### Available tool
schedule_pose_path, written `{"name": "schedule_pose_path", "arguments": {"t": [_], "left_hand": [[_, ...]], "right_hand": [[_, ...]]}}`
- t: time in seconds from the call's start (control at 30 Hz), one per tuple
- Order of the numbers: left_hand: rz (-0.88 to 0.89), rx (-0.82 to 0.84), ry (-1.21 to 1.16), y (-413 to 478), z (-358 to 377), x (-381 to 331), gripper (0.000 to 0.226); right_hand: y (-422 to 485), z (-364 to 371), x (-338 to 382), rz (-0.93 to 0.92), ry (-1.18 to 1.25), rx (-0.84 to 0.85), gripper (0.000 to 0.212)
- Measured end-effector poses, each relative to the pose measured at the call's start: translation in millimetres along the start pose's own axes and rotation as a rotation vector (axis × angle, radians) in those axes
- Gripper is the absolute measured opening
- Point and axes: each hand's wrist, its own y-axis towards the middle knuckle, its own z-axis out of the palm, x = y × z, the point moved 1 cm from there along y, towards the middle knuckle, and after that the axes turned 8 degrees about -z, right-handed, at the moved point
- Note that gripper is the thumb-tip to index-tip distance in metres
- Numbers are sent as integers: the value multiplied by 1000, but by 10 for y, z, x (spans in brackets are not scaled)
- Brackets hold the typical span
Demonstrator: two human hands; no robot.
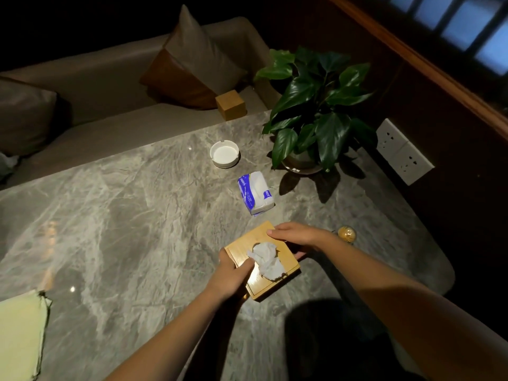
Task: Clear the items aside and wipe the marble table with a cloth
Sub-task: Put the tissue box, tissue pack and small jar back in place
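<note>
— Near your side of the marble surface (123, 215), why do both hands sit on the wooden tissue box (261, 261)?

— You hold it from two sides. Your left hand (231, 276) wraps the near-left edge and your right hand (297, 235) clamps the far-right edge. That two-sided grip looks meant to keep the box level, so you can move it off.

— What else waits?

— Ashtray (224, 154), tissue pack (256, 192) and potted plant (313, 111) stand further back, well apart from you.

— And the cloth?

— Pale green cloth (22, 331) lies at the near-left edge, away from your hands, I guess ready for wiping.
</note>
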Motion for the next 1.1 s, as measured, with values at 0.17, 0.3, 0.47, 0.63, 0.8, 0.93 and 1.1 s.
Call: {"name": "schedule_pose_path", "arguments": {"t": [0.17, 0.3, 0.47, 0.63, 0.8, 0.93, 1.1], "left_hand": [[-99, -15, 73, 190, -251, -123, 40], [-61, -76, 41, 454, -425, -306, 35], [-30, -45, -125, 799, -434, -637, 24], [-45, 19, -179, 1013, -306, -990, 46], [-80, 87, -281, 1164, -148, -1192, 40], [-79, 73, -330, 1275, -74, -1278, 41], [-103, -45, -355, 1380, -109, -1251, 51]], "right_hand": [[141, -124, 17, -16, 93, -124, 37], [310, -264, 116, -72, 121, -315, 24], [637, -339, 265, -76, 71, -401, 40], [957, -384, 386, -119, -87, -579, 47], [1099, -394, 449, -155, -120, -575, 36], [1172, -471, 488, -165, -96, -649, 33], [1161, -548, 475, -239, -164, -670, 48]]}}
